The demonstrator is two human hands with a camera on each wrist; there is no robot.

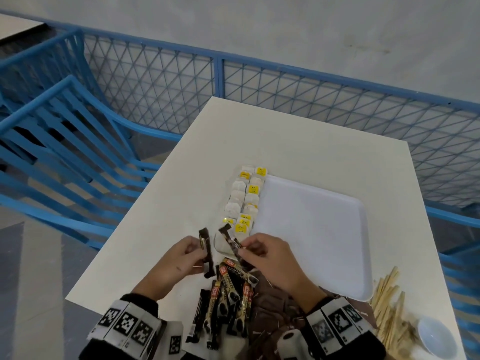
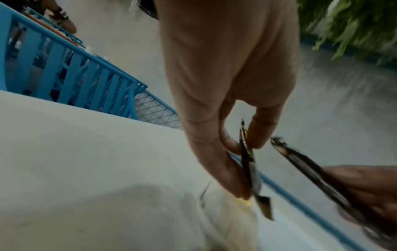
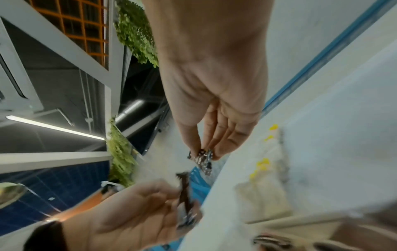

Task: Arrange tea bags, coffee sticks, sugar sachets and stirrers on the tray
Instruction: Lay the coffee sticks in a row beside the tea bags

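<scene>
My left hand (image 1: 193,252) pinches a dark coffee stick (image 1: 206,252) upright above the table; the same coffee stick (image 2: 249,168) shows between thumb and fingers in the left wrist view. My right hand (image 1: 253,252) pinches another coffee stick (image 1: 231,242), seen as a stick (image 3: 203,158) at its fingertips in the right wrist view. A pile of coffee sticks (image 1: 228,305) lies just below both hands. Tea bags (image 1: 245,201) with yellow tags sit in two rows left of the white tray (image 1: 314,229). Wooden stirrers (image 1: 387,305) lie right of the tray. Brown sachets (image 1: 272,300) lie beside the pile.
A small white bowl (image 1: 436,336) stands at the table's near right corner. A blue chair (image 1: 65,141) is left of the white table (image 1: 161,211), and a blue mesh railing (image 1: 311,100) runs behind it.
</scene>
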